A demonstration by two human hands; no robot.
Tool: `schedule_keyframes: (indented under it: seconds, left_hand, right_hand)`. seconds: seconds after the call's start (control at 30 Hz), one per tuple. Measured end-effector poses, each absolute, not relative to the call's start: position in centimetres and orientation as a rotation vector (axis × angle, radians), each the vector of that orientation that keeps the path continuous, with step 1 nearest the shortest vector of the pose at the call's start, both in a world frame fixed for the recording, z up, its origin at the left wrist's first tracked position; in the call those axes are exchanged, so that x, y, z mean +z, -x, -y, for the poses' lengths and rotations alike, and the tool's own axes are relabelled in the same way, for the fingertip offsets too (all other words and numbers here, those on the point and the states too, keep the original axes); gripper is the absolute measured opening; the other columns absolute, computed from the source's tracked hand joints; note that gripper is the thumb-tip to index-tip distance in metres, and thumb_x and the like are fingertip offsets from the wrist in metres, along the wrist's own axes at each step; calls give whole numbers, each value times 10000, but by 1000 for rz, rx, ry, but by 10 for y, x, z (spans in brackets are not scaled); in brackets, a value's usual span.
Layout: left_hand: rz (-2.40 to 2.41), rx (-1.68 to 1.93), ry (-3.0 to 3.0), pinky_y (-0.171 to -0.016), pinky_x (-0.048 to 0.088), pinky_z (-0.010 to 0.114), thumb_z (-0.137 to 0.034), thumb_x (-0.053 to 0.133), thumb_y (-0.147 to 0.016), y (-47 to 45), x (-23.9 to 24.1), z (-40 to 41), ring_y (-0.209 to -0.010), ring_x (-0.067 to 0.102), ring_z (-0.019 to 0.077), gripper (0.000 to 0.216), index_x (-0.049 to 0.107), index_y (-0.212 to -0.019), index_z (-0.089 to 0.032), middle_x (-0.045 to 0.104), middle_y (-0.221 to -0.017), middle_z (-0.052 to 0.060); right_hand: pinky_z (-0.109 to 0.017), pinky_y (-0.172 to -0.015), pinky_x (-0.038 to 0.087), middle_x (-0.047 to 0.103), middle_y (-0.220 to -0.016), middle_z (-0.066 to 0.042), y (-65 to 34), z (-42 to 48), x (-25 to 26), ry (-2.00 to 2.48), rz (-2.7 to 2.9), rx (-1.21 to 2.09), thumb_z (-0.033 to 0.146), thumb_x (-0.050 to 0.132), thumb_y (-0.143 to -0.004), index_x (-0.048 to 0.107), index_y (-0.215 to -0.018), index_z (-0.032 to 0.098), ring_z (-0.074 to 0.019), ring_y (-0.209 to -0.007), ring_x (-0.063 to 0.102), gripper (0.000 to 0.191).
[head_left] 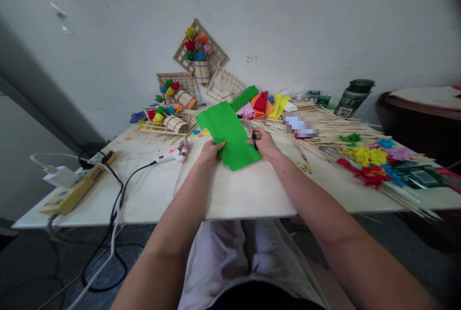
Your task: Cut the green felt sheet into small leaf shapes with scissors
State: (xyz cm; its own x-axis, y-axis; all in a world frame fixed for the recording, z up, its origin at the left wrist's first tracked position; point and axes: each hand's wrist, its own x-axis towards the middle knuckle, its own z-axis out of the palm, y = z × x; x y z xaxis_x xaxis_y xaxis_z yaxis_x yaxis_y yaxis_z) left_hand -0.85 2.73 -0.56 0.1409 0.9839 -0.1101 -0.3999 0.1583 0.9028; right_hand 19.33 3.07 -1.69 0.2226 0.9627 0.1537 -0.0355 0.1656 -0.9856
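A bright green sheet (230, 132), like crepe paper or felt, is held up over the table in front of me. My left hand (212, 151) grips its left lower edge, thumb on top and fingers hidden behind. At the right edge, my right hand (263, 143) is closed around black-handled scissors (254, 138), their blades pointing away from me beside the sheet. The right thumb also seems to touch the sheet's edge. Behind the sheet lies a folded green piece (245, 98), next to folded red (261, 102) and yellow (280, 105) pieces.
On the left are a white glue gun (172, 155) and a yellow power strip (77, 187) with trailing cables. Stick lattices with paper flowers (169, 120) stand at the back. Wooden sticks (331, 130), bright paper flowers (370, 156) and a dark bottle (355, 98) occupy the right.
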Motion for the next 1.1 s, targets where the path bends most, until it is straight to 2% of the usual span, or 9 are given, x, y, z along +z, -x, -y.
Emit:
schedule_keyframes:
  seconds: [0.23,0.4,0.63,0.87,1.1]
  left_hand:
    - [-881,1201,-853,-902,545,458,-59,787,-579,8,-6,-27,-888,713,287,261,693,-820,-94,753,-850,135]
    - [-895,1212,-845,-885,558,448,-55,775,-590,7,-6,-27,-825,718,266,227,696,-798,-104,755,-802,108]
    - [-897,1236,-818,-903,551,442,-43,778,-574,6,-4,-26,-886,717,286,229,699,-781,-101,757,-812,114]
    - [-868,1234,-843,-937,539,445,-76,822,-538,7,-6,-27,-961,704,298,299,706,-810,-113,761,-883,122]
    - [-861,1228,-854,-913,545,443,-115,850,-510,8,-9,-31,-922,710,294,342,703,-820,-117,760,-874,124]
  right_hand:
    - [-250,-565,431,600,-618,72,-191,-30,-17,1151,1062,958,182,749,-442,588,-885,206,-127,-593,561,473]
    - [-252,-558,425,603,-628,64,-191,-33,-22,1153,1060,935,203,752,-438,595,-896,204,-132,-596,562,484]
    - [-266,-561,429,590,-631,70,-190,-39,-28,1156,1063,916,224,752,-426,597,-906,210,-133,-590,552,504]
    - [-273,-580,440,576,-624,70,-187,-35,-23,1155,1057,919,206,743,-434,577,-903,209,-131,-599,544,497]
    - [-282,-596,454,593,-644,59,-188,-39,-27,1156,1085,911,237,746,-448,570,-924,199,-139,-612,558,509]
